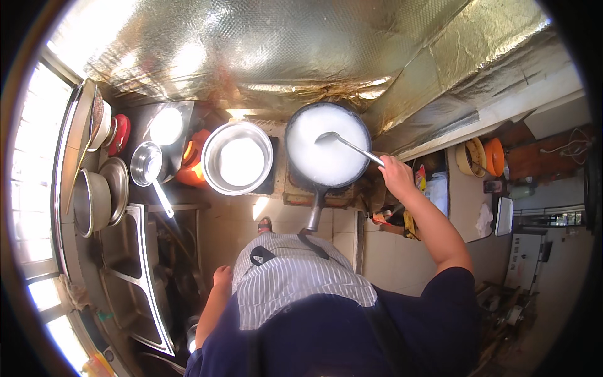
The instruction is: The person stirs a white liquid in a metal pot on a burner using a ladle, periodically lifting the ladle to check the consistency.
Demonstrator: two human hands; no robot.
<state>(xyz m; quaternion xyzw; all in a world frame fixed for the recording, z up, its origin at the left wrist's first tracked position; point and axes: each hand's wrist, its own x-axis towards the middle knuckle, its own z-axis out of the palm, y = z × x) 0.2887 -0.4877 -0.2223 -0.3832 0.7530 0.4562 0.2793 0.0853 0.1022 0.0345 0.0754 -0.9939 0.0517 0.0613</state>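
My right hand (398,175) grips the metal handle of a ladle (354,150). The ladle slants down to the left, and its bowl is partly sunk in a white, foamy liquid (315,155). That liquid nearly fills a dark wok-like pan (292,170), whose handle (316,212) points towards me. Down at my left side, beside the striped apron (301,278), hangs my left hand (222,275). Its fingers are mostly turned out of sight, so I cannot tell whether they are closed.
Left of the pan stands a wide steel pot (206,158). Farther left are a long-handled steel saucepan (146,165), an orange object (191,178) and a metal sink (127,301). Foil lining (264,47) covers the wall ahead. Bowls (471,158) stand on a counter at right.
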